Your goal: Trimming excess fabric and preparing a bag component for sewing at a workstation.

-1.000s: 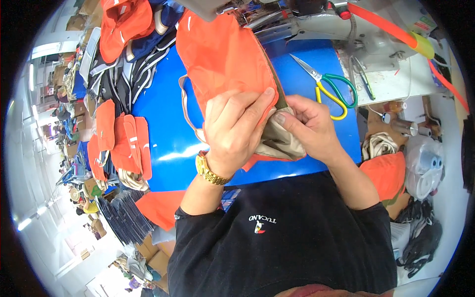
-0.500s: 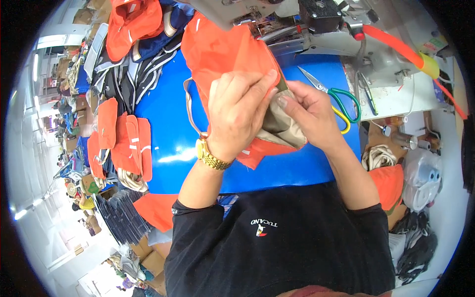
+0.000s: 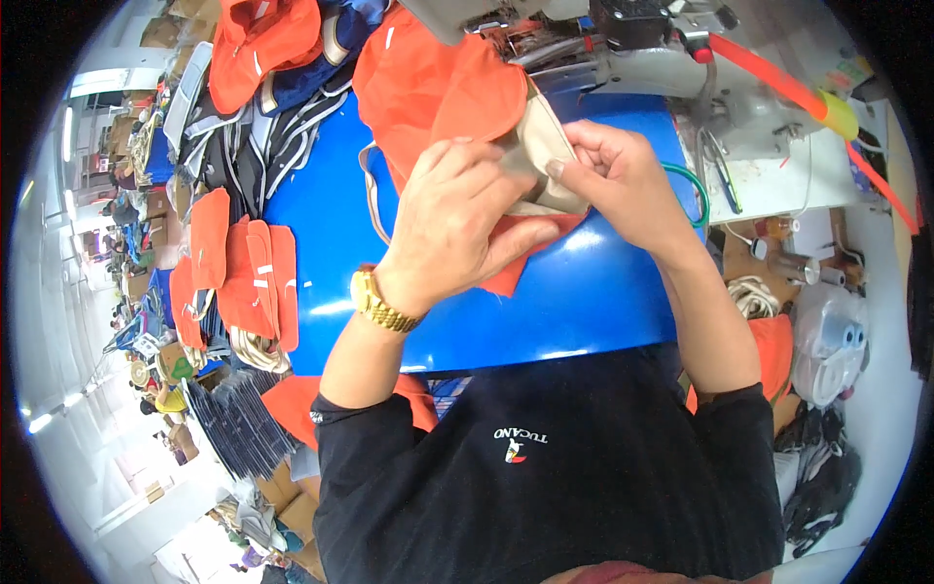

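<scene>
An orange cloth pouch (image 3: 438, 83) with a beige lining lies across the blue work surface (image 3: 336, 253), its mouth turned toward my right. My right hand (image 3: 618, 180) pinches the edge of the beige lining (image 3: 543, 141) between thumb and fingers. Over the near side of the pouch rests my left hand (image 3: 452, 219), fingers bent at the opening and thumb along the orange cloth; its fingertips are partly hidden. A gold watch is on my left wrist. Beyond my right hand a green scissor handle (image 3: 699, 190) shows, the rest of the scissors being covered.
A sewing machine (image 3: 632, 29) stands at the far edge. Left lie stacked orange pieces (image 3: 258, 282), black pieces with pale piping (image 3: 258, 146) and an orange item (image 3: 263, 54). Tweezers (image 3: 722, 170) lie on the white ledge at right, and cord (image 3: 754, 295) is below.
The lining edge has been pulled open, so more beige shows, and an orange flap stands over it. My left hand has shifted left and nearer; my right hand has come over the scissors.
</scene>
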The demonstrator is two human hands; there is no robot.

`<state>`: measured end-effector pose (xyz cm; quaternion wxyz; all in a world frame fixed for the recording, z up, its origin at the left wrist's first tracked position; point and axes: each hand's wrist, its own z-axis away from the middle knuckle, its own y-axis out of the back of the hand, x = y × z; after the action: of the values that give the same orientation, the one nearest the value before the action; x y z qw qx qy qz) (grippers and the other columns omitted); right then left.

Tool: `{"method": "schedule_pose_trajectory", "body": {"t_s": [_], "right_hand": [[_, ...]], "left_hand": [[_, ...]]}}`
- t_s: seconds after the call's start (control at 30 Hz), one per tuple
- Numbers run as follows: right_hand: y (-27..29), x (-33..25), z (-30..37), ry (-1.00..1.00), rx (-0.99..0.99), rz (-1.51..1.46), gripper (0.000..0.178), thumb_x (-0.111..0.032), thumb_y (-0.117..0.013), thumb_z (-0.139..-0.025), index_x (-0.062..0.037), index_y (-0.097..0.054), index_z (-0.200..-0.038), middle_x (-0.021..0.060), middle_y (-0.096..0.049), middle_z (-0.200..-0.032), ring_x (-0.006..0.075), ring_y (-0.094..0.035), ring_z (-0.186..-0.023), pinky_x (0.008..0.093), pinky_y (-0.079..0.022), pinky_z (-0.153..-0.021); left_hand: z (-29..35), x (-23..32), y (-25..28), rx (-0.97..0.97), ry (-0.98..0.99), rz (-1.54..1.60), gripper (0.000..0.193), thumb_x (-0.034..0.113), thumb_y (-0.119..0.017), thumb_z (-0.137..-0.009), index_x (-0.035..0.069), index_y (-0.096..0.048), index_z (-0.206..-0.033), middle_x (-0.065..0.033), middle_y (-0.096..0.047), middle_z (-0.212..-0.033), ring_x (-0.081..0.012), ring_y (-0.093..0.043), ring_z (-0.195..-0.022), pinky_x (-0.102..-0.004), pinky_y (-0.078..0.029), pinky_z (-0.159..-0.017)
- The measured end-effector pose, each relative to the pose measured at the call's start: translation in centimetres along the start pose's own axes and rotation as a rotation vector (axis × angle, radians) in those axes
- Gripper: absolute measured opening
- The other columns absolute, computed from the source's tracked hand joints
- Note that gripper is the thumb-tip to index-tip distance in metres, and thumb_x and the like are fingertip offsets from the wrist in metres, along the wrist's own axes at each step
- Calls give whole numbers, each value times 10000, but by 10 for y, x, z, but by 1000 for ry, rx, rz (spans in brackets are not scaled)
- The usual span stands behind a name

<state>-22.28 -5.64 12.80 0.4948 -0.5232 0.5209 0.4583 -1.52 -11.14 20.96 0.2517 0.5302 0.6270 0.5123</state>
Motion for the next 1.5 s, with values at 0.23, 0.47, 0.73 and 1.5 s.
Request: {"method": "schedule_pose_trajectory", "body": {"t_s": [0.23, 0.47, 0.73, 1.5], "right_hand": [[-26, 3, 33, -93, 52, 48, 145, -111, -702, -847, 3, -684, -936, 33, -539, -607, 80, -472, -574, 318, -412, -529], [-25, 4, 86, -176, -32, 107, 264, -163, -652, -908, 23, -684, -1093, 151, -615, -723, 123, -527, -630, 343, -461, -600], [-7, 5, 66, -264, -81, -11, 362, -84, -711, -924, -5, -655, -1274, -101, -542, -794, -20, -400, -625, 214, -328, -540], [-19, 1, -23, -21, 69, -163, 351, -61, -673, -953, 7, -652, -1297, -97, -544, -766, -10, -430, -658, 199, -359, -566]], "left_hand": [[47, 78, -36, -98, -66, 49, 144, 194, -753, -846, 85, -660, -835, -24, -536, -705, -199, -564, -680, -355, -423, -674], [46, 103, -33, -108, -149, 292, 178, 183, -799, -806, 59, -724, -909, -50, -667, -854, -223, -689, -891, -348, -533, -761], [-40, -2, 29, -159, -10, -493, 527, 183, -803, -764, 48, -637, -1245, -83, -618, -1244, -271, -585, -1119, -392, -481, -905], [-29, -49, -26, 314, -64, -318, 332, 81, -691, -756, 111, -751, -1082, 6, -689, -980, -200, -622, -884, -332, -459, -702]]}}
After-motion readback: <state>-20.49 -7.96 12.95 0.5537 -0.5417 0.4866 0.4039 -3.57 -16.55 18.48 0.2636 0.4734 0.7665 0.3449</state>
